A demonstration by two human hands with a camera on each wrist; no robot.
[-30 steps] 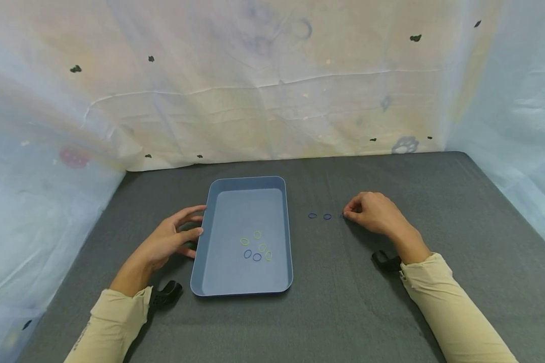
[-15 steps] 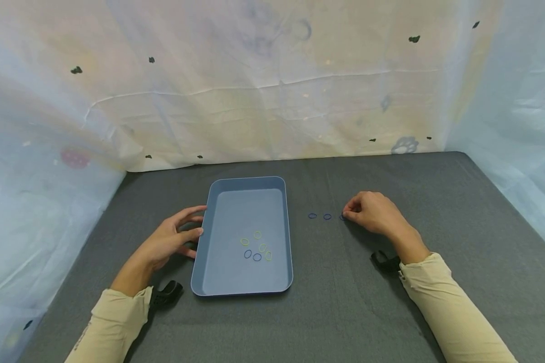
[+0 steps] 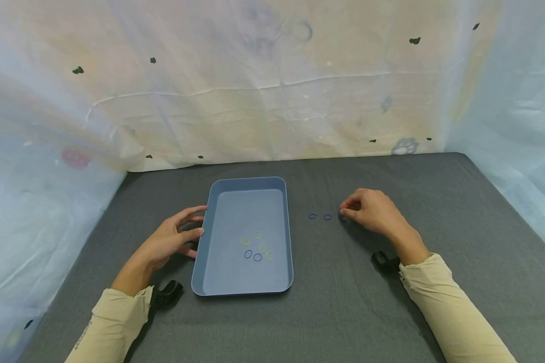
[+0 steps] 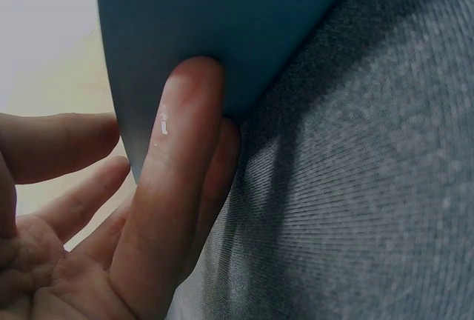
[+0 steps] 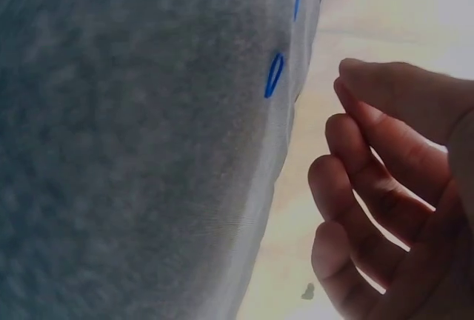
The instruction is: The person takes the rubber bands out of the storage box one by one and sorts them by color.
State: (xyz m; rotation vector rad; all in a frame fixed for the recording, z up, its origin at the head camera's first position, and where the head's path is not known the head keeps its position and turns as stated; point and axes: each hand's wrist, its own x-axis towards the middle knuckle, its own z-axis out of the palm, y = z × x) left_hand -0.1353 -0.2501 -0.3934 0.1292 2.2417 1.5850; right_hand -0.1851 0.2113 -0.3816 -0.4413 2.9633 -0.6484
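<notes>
A shallow blue-grey tray (image 3: 242, 272) lies on the cloth-covered table in the head view. Inside it are several thin yellow rubber bands (image 3: 245, 245) and two blue ones. My left hand (image 3: 165, 242) is at the tray's left side, its thumb against the outer wall. To the right of the tray, blue rubber bands (image 3: 328, 220) lie in a row. The nearest blue band (image 5: 280, 70) in the right wrist view is mostly hidden by my fingers in the head view. Just above it is my right hand (image 3: 372, 210), fingers loosely curled, thumb and forefinger tips close together, nothing seen between them.
Dark grey cloth (image 3: 327, 312) covers the table around the tray. A pale printed curtain (image 3: 272, 121) hangs along the back edge and at both sides. Black straps (image 3: 168, 292) hang at both wrists.
My right hand has let go of the third blue band, which stays on the cloth, and has risen slightly and shifted a little left. The left hand and tray have stayed still.
</notes>
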